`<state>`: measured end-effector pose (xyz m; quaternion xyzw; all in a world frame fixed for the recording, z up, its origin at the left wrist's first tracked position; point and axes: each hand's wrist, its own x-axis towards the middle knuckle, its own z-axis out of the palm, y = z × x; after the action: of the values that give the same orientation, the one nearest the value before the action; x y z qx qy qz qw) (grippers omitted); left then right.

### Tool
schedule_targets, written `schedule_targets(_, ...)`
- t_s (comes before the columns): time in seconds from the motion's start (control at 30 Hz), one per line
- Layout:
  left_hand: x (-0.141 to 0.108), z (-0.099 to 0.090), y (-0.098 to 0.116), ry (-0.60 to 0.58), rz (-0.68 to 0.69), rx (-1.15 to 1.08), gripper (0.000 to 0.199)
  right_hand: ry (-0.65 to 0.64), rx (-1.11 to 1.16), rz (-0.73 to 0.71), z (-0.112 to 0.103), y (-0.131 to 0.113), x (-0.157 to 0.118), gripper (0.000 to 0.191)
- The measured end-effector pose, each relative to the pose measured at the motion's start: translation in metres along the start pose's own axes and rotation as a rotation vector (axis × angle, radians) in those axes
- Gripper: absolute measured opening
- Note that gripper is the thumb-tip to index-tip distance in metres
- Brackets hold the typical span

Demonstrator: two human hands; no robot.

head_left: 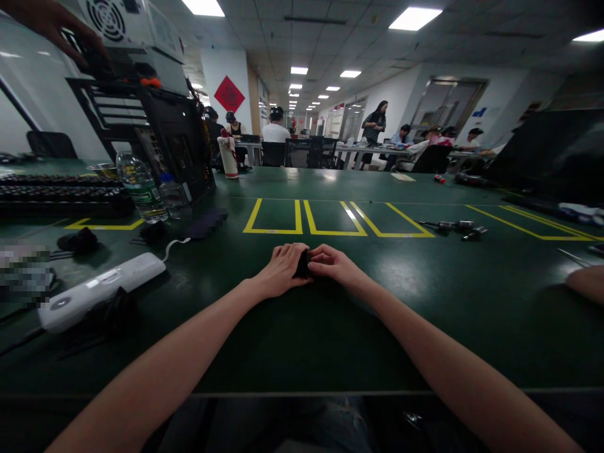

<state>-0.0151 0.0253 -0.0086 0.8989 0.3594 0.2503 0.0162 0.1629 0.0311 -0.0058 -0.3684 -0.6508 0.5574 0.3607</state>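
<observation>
Close to the green tabletop [292, 340], my two hands meet around a small black object [302, 264]. My left hand [282, 270] is wrapped over its left side and hides most of it. From the right, my right hand [334, 265] has thumb and fingers closed against the object's right edge. Only a narrow dark strip shows between the hands, too little to tell its kind. Just beyond the hands lie yellow tape outlines [336, 233] on the table.
A white power strip [106, 289] with cables lies left, near water bottles [139, 182] and a black computer case [174, 138]. Dark metal parts [455, 228] lie right. Another person's hand [70, 38] reaches in upper left; another's arm [587, 283] rests at the right edge.
</observation>
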Motion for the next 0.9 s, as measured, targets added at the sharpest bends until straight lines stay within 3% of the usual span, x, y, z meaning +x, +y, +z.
schedule_targets(0.3,-0.0004,0.0009,-0.0004,0.012,0.0,-0.017,0.055,0.024,-0.077,-0.03,-0.0021,-0.0014,-0.0007,0.027)
schedule_targets(0.47,0.0001,0.0017,-0.0016,0.012,0.006,-0.012,0.055,-0.021,-0.006,-0.024,-0.0011,-0.0013,-0.0012,0.027)
schedule_targets(0.57,0.0003,0.0023,-0.0015,0.015,0.011,-0.011,0.054,0.019,0.011,-0.026,0.0005,0.0004,0.0,0.022)
schedule_targets(0.7,0.0,0.0018,-0.0013,0.01,0.013,-0.004,0.054,0.054,-0.07,-0.035,0.0001,0.0042,0.0036,0.024)
schedule_targets(0.9,-0.0002,-0.0029,-0.0005,-0.014,0.005,0.055,0.056,-0.006,-0.171,-0.091,-0.0036,0.0038,0.0042,0.025)
